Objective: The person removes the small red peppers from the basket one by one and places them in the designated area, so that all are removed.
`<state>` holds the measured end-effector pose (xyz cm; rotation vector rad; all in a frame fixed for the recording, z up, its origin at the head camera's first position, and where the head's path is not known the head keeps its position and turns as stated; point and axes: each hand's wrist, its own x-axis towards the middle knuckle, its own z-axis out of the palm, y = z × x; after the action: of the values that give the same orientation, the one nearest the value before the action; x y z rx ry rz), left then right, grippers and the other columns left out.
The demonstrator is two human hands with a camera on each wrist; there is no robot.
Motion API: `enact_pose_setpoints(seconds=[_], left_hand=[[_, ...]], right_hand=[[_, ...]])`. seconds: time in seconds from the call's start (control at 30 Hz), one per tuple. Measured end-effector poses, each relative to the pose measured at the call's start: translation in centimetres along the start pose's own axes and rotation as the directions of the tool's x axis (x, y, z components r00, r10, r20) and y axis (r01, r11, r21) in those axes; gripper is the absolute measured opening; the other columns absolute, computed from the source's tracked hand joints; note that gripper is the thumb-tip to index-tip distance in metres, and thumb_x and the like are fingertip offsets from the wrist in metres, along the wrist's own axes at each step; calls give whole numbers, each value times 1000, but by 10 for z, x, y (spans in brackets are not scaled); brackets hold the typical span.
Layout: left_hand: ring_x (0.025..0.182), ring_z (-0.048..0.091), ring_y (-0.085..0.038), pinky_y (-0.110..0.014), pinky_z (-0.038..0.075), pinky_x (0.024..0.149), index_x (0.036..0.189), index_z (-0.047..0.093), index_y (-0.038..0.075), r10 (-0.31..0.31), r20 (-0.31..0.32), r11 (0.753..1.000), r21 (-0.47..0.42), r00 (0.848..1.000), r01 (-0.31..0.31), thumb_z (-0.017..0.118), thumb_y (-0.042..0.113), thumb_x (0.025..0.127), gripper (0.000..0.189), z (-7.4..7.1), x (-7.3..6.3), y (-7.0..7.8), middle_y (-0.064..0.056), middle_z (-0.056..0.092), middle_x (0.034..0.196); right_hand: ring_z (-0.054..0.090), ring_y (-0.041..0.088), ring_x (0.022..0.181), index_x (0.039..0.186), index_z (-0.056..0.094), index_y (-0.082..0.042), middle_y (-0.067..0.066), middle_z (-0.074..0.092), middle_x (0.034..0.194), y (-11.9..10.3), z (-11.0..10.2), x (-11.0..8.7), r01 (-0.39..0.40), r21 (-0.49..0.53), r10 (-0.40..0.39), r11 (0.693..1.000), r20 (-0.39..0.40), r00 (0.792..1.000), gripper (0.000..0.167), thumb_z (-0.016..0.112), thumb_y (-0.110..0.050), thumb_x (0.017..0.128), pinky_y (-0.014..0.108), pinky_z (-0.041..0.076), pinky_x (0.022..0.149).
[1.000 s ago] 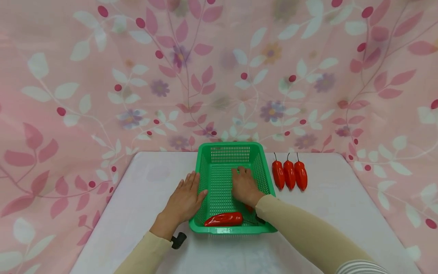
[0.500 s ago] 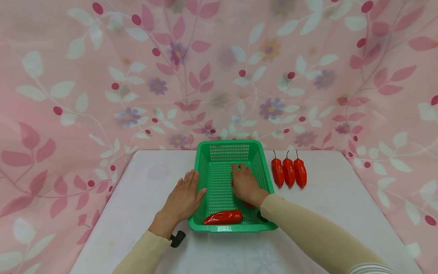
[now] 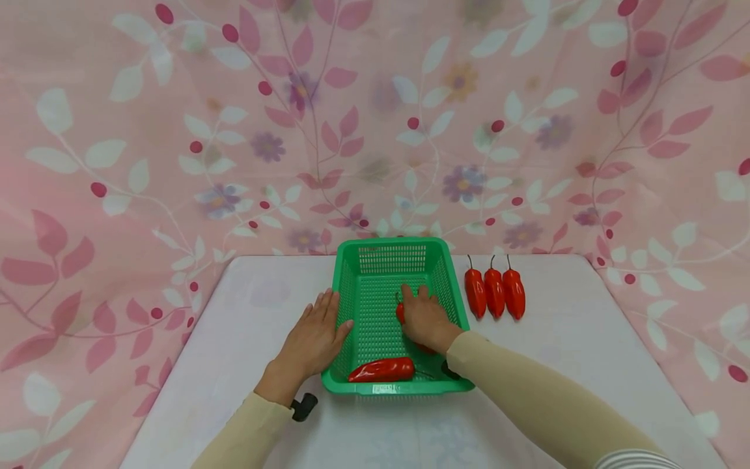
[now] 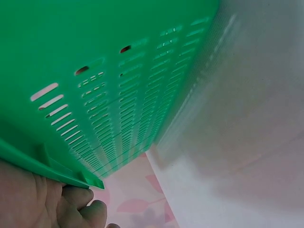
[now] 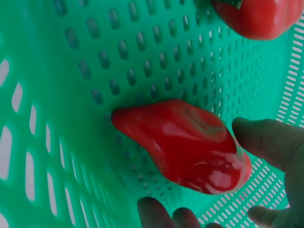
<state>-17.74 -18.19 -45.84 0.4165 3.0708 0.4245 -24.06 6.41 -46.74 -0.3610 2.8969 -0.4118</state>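
A green plastic basket (image 3: 389,242) stands on the white table. My left hand (image 3: 313,342) rests along its left rim with straight fingers, thumb over the edge; in the left wrist view the palm (image 4: 28,202) lies against the rim. Inside the basket, my right hand (image 3: 430,324) is over a red pepper (image 3: 400,312), whose stem end shows left of the fingers. The right wrist view has this pepper (image 5: 180,142) lying on the perforated floor, thumb (image 5: 263,140) beside its thick end and fingers spread apart. Another red pepper (image 3: 383,370) lies across the basket's near end.
Three red peppers (image 3: 495,293) with dark stems lie in a row on the table, right of the basket. A pink floral cloth (image 3: 375,130) hangs behind the table (image 3: 263,286). Black wrist devices sit on both wrists.
My right hand has shifted slightly right and its fingers have loosened, uncovering the stem end of the pepper beneath. The left hand has stayed at the rim.
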Motion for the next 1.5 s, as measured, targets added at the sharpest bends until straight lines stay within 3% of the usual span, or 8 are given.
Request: enact_pose_setpoints(seconds=[0.53, 0.9, 1.07, 1.27, 1.5], left_hand=[[160, 26, -41, -58, 26, 129, 165, 23, -5, 1, -1, 1000, 2, 1000, -1, 47, 46, 112, 77, -1, 1, 0, -25, 24, 172], [160, 24, -42, -58, 25, 129, 166, 21, -4, -5, 7, 1000, -2, 1000, 5, 46, 46, 112, 78, 0, 2, 0, -24, 22, 173], [161, 24, -41, -58, 24, 129, 166, 20, -3, -11, 9, 1000, -10, 1000, 11, 47, 46, 112, 78, 0, 1, 0, -23, 22, 173], [160, 24, -42, -59, 25, 129, 166, 21, -4, -10, 11, 1000, -5, 1000, 10, 48, 45, 112, 78, -1, 0, 2, -25, 23, 173], [160, 24, -42, -59, 25, 129, 166, 21, -4, -18, 17, 1000, 1, 1000, 18, 48, 46, 112, 78, -2, 0, 3, -24, 23, 173]], right_hand=[[61, 37, 98, 161, 34, -10, 29, 52, 134, -1, 0, -1, 32, -17, -31, 999, 26, 999, 79, 75, -17, 94, 50, 62, 76], [63, 34, 90, 154, 40, -11, 25, 59, 121, -1, 2, 0, 49, -1, -49, 999, 57, 997, 73, 79, -20, 93, 49, 62, 75], [64, 33, 93, 160, 36, -12, 24, 60, 127, -2, 2, 1, 51, 14, -52, 999, 78, 996, 72, 72, -17, 98, 48, 62, 78], [66, 36, 102, 166, 30, -11, 30, 55, 142, 1, 0, 9, 78, 42, -77, 996, -5, 997, 69, 61, -14, 104, 53, 64, 82], [61, 25, 76, 162, 35, -7, 26, 57, 126, 5, -3, 20, 87, 102, -74, 991, -121, 990, 71, 66, -9, 98, 36, 57, 62]])
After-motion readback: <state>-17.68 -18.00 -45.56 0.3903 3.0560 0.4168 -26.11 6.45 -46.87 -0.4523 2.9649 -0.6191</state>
